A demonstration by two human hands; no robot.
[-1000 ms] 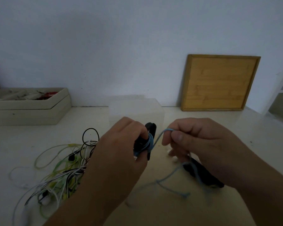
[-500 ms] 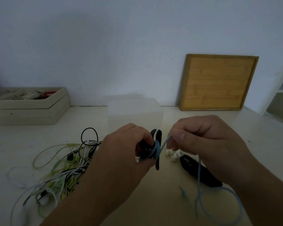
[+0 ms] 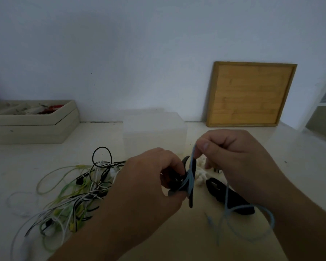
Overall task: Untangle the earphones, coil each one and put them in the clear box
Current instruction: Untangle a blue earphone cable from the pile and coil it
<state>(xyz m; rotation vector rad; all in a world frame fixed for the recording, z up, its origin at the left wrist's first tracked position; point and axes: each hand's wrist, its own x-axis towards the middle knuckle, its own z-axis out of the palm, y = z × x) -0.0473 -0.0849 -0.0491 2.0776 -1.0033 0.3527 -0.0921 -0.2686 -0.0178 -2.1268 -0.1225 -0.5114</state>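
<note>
Blue earphone (image 3: 189, 180) pinched, tangle (image 3: 73, 196) left, clear box (image 3: 154, 129) behind

My left hand (image 3: 149, 178) grips a black clip (image 3: 192, 196) wound with blue earphone cable (image 3: 189, 182). My right hand (image 3: 239, 159) pinches that cable just above. Tangled earphones (image 3: 73, 194) lie left, the clear box (image 3: 154, 129) behind.
</note>
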